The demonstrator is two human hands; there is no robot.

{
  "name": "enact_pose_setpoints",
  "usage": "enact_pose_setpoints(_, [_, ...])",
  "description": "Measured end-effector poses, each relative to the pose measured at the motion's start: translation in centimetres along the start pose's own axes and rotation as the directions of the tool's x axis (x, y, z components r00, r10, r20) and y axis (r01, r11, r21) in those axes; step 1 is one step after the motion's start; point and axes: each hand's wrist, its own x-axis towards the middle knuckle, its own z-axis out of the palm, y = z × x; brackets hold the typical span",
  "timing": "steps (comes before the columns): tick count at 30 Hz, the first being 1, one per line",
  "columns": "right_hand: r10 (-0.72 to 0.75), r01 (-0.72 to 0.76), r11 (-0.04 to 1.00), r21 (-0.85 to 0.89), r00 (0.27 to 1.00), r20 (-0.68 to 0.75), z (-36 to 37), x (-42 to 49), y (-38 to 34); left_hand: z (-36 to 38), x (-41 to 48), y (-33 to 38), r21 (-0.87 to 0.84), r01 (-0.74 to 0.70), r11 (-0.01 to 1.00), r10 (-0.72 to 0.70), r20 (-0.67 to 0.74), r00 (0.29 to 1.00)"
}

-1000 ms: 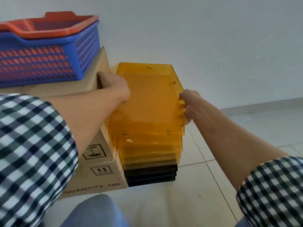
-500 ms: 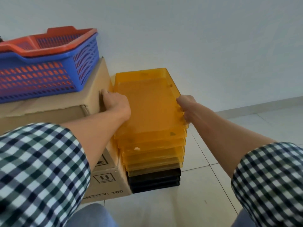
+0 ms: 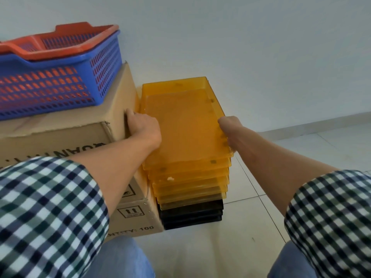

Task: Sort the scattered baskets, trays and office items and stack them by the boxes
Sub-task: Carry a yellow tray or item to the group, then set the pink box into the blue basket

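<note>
The top amber tray (image 3: 180,125) sits on the stack of amber trays (image 3: 190,177) over black trays (image 3: 192,211), on the floor (image 3: 301,153) right against the cardboard boxes (image 3: 112,109), probably to keep the pile square and out of the way. The left hand (image 3: 143,127), wedged between box and tray, clasps the left rim. The right hand (image 3: 227,130) grips the right rim. Both forearms reach forward, wrists low. A blue basket (image 3: 100,63) holding an orange basket (image 3: 66,43) tops the boxes

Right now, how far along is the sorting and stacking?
Done: red basket nested in blue basket on the cardboard box; orange trays piled on black trays beside it. In hand: left hand and right hand grip the top tray by its sides on the pile. Left: unclear; no loose items show here.
</note>
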Motion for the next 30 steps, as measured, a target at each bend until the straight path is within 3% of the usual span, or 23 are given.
enact_pose_setpoints(4, [0.012,-0.012,1.0,-0.005,0.999,-0.049,-0.2,0.3,0.6,0.3,-0.7,0.1,0.073,-0.016,0.997,0.013,0.037,0.999])
enact_pose_setpoints(10, [-0.036,0.043,0.997,0.063,0.993,-0.111,-0.1,0.2,0.9,0.8,-0.9,-0.1,0.071,-0.013,0.997,0.014,-0.016,1.0])
enact_pose_setpoints(16, [-0.11,0.114,0.993,0.014,0.978,-0.176,-1.0,-0.1,1.5,0.4,-0.9,0.3,-0.071,0.0,0.997,-0.008,-0.1,0.995])
enact_pose_setpoints(21, [-0.176,0.158,0.983,-0.094,0.956,-0.233,-2.3,-0.1,2.4,-2.3,-0.2,1.3,-0.172,-0.089,0.981,0.047,-0.233,0.971])
enact_pose_setpoints(24, [-0.222,0.171,0.968,-0.186,0.927,-0.304,-3.8,-0.4,3.3,-5.0,-0.3,3.4,-0.264,-0.256,0.93,0.147,-0.373,0.916])
enact_pose_setpoints(30, [-0.205,0.099,0.965,-0.243,0.865,-0.458,-8.9,-1.1,7.0,-10.1,-3.8,11.4,-0.304,-0.651,0.696,0.325,-0.674,0.663])
